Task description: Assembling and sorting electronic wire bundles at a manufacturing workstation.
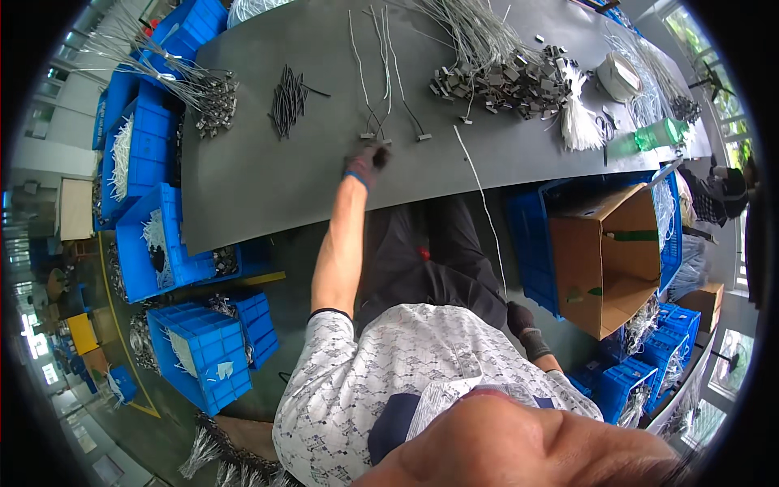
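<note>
My left hand [367,165], in a dark glove with a blue cuff, reaches over the table's near edge. Its blurred fingertips are at the small metal-grey connectors of thin cables [386,69] laid lengthwise; I cannot tell whether they grip one. Just to the right lies another cable with a grey connector [424,137]. My right hand [522,320], also gloved, is low beside my right hip, its fingers closed. A long white wire [484,195] runs from the tabletop over the edge down to those fingers.
On the grey table [268,183] lie short black tubes [288,101], heaped connector cables [511,81], white ties [578,109], scissors [605,130], a tape roll [619,77] and a green bottle [660,135]. Blue crates [199,357] stand left; a cardboard box [580,272] sits right, below the edge.
</note>
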`<state>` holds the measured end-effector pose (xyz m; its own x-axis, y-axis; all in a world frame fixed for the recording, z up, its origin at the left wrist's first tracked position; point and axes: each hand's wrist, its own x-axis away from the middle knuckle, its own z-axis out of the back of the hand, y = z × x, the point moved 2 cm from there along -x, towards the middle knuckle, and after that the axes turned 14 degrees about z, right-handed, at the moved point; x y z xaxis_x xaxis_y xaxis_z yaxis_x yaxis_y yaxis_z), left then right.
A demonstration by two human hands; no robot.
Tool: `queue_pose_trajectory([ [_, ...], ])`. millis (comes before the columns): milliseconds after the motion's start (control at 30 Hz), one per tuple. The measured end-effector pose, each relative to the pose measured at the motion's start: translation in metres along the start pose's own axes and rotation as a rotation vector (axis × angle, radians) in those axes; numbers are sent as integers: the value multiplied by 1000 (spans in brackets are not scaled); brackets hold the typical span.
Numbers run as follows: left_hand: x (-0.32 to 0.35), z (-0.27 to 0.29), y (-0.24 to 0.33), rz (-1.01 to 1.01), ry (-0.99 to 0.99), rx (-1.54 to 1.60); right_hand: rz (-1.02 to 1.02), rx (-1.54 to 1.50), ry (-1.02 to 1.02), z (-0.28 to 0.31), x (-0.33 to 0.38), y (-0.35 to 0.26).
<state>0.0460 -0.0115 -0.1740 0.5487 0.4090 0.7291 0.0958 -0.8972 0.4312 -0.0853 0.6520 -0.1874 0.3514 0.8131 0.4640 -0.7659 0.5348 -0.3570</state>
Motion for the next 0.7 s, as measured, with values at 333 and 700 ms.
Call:
queue_pose_trajectory([
  [333,100,-193,-16,-436,-93,213,157,114,-11,92,-101,-86],
  [700,117,-182,-7,-641,25,-220,171,-83,171,99,-97,-64],
])
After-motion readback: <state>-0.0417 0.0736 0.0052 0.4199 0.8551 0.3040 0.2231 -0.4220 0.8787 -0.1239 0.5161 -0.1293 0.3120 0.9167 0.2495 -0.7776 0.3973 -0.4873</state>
